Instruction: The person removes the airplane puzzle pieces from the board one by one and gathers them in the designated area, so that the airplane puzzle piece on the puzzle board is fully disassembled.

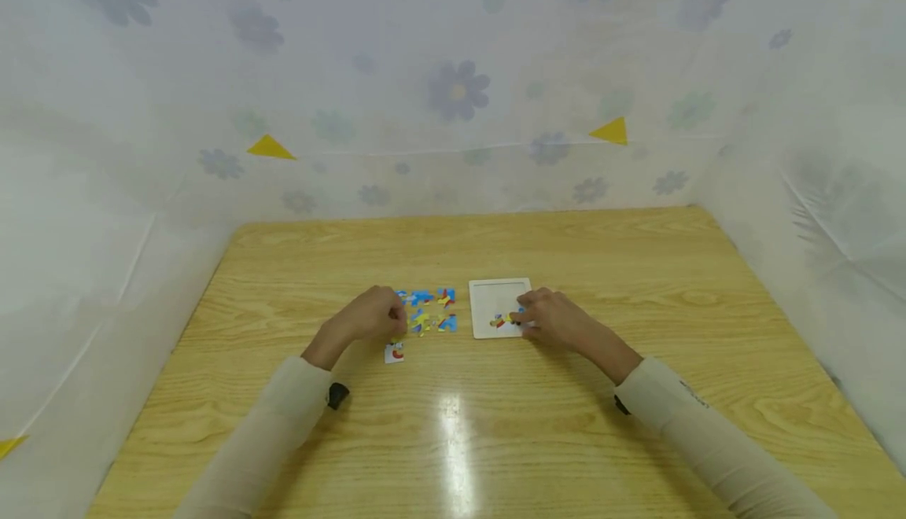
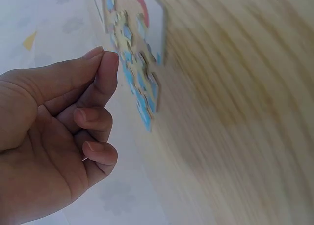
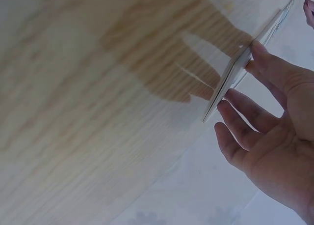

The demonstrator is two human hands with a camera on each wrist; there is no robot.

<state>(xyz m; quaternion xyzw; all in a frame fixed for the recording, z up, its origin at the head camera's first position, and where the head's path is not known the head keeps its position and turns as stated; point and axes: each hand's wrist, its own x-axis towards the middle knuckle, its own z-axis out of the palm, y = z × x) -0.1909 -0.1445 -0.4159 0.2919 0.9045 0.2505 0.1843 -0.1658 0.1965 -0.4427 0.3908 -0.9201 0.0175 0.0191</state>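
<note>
A square white puzzle tray [image 1: 488, 303] lies on the table, with a few coloured jigsaw pieces [image 1: 499, 320] along its near right side. My right hand [image 1: 562, 321] reaches onto that tray from the right. Its fingers touch the tray's edge and the pieces there, fairly straight; the right wrist view shows the tray [image 3: 234, 68] edge-on under the fingertips. Left of the tray lie loose jigsaw pieces [image 1: 446, 297] in rows. Over their left end is my left hand [image 1: 368, 314], thumb and forefinger tips together, other fingers curled. Nothing shows between those tips in the left wrist view.
A whitish piece with a red curve [image 1: 394, 353] lies nearest me, just below the left hand. The wooden table [image 1: 453, 252] meets flowered white cloth walls [image 1: 396, 165] at the back and sides. Yellow triangles [image 1: 270, 148] mark the cloth.
</note>
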